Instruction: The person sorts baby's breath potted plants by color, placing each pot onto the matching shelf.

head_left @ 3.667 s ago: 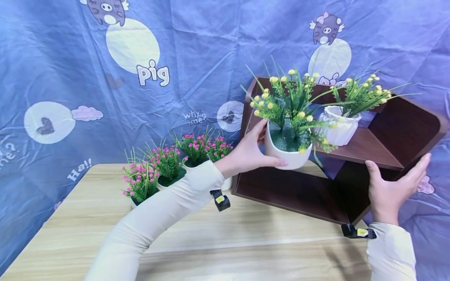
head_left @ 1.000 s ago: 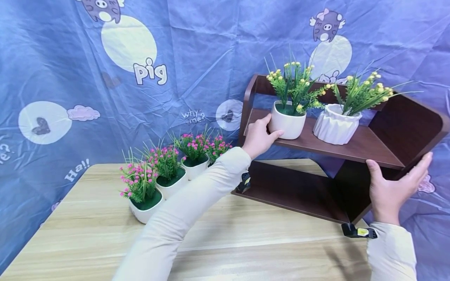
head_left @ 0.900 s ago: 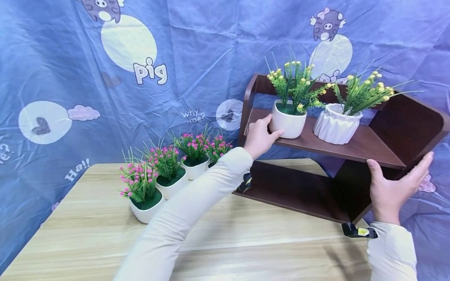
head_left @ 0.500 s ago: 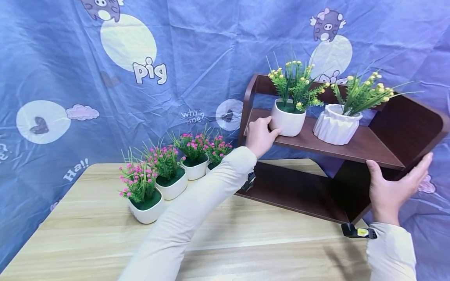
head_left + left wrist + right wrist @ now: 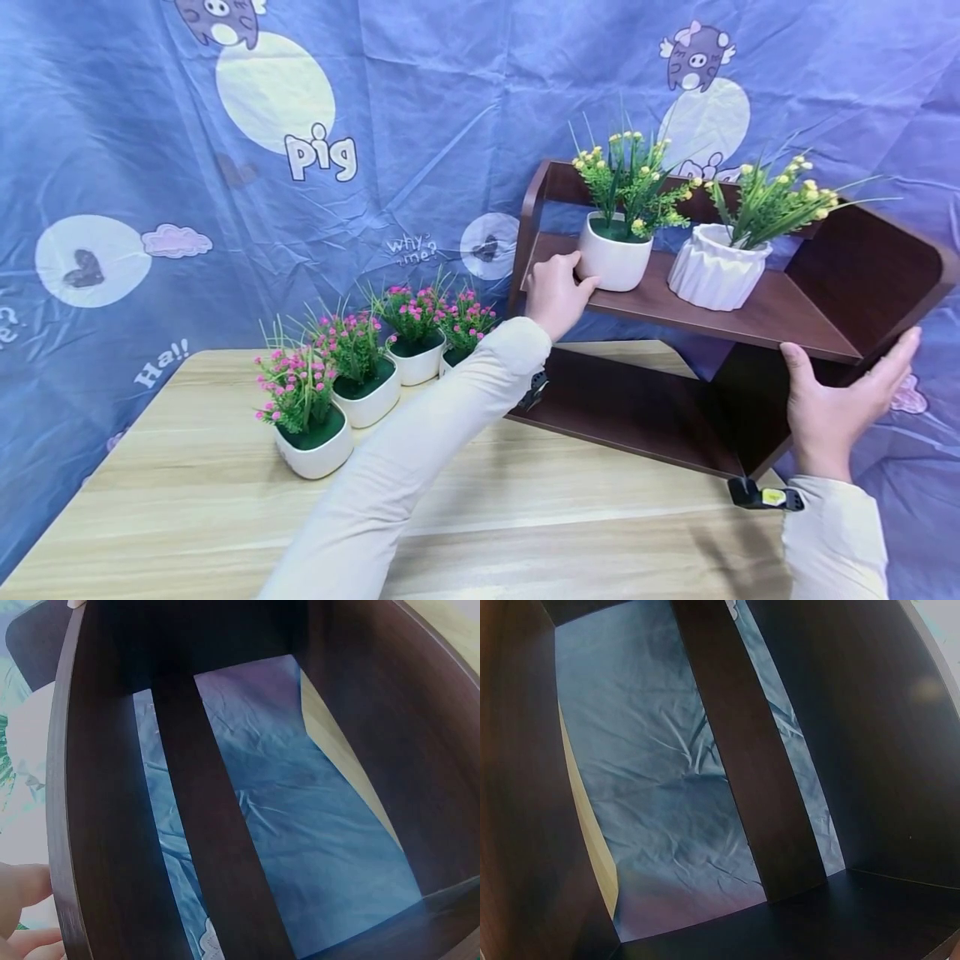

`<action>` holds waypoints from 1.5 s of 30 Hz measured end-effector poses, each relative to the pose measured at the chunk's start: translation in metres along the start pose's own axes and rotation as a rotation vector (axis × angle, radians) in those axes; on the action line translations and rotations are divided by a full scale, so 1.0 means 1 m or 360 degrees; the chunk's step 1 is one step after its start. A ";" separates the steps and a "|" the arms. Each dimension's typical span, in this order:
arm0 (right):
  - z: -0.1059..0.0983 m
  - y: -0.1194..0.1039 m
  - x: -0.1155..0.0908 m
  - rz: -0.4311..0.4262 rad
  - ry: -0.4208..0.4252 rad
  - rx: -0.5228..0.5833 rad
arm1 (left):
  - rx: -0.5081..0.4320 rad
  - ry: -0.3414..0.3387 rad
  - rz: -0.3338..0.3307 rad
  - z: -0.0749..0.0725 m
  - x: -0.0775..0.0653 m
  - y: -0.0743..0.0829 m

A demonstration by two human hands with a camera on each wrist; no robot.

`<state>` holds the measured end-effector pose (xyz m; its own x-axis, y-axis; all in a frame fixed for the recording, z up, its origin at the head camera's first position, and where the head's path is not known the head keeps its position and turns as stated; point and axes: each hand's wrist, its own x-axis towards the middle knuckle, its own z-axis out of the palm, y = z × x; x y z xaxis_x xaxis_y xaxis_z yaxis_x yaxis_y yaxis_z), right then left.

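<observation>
In the head view, a dark brown two-tier shelf (image 5: 750, 321) stands angled on the wooden table. On its upper board sits a smooth white pot of yellow flowers (image 5: 617, 257), and my left hand (image 5: 557, 292) grips this pot's left side, thumb at the front low down. To the right on the same board stands a white fluted pot of yellow flowers (image 5: 718, 268), apart from the hand. My right hand (image 5: 843, 408) holds the shelf's right side, thumb at the board's front edge and fingers along the outer panel. In the left wrist view, fingertips (image 5: 30, 886) show by the board's edge.
Several white pots with pink flowers, such as the front one (image 5: 315, 446), stand in a slanting row on the left of the table (image 5: 187, 500). My left forearm partly covers the farthest. A blue printed cloth (image 5: 420, 125) hangs behind.
Earlier my left hand held the smooth pot raised and tilted before the shelf; now it stands upright on the upper board, nudged slightly back over the last second. My right hand has stayed put.
</observation>
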<state>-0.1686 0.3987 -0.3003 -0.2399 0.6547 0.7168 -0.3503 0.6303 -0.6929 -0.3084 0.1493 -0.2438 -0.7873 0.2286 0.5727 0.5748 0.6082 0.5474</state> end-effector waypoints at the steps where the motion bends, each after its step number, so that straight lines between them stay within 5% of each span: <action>1: 0.000 0.000 0.000 0.0001 0.0002 0.0002 | -0.0010 0.0000 0.0009 0.000 0.000 -0.001; 18: 0.000 -0.001 -0.002 0.0001 0.0004 0.0018 | -0.0320 -0.0114 0.0089 -0.009 -0.007 -0.010; 28: 0.002 0.001 -0.002 0.0010 0.0005 0.0016 | -0.0370 -0.0175 0.0187 -0.031 -0.023 -0.011; 37: 0.002 0.002 0.000 -0.0028 -0.0009 0.0014 | -0.0440 -0.0315 0.0149 -0.054 -0.056 -0.024; 45: 0.002 0.001 -0.002 0.0020 -0.0021 0.0006 | -0.0454 -0.0379 -0.0002 -0.069 -0.105 -0.061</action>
<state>-0.1700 0.3973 -0.3024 -0.2559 0.6569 0.7092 -0.3508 0.6206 -0.7013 -0.2458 0.0360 -0.2951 -0.7987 0.4188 0.4322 0.5863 0.3800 0.7154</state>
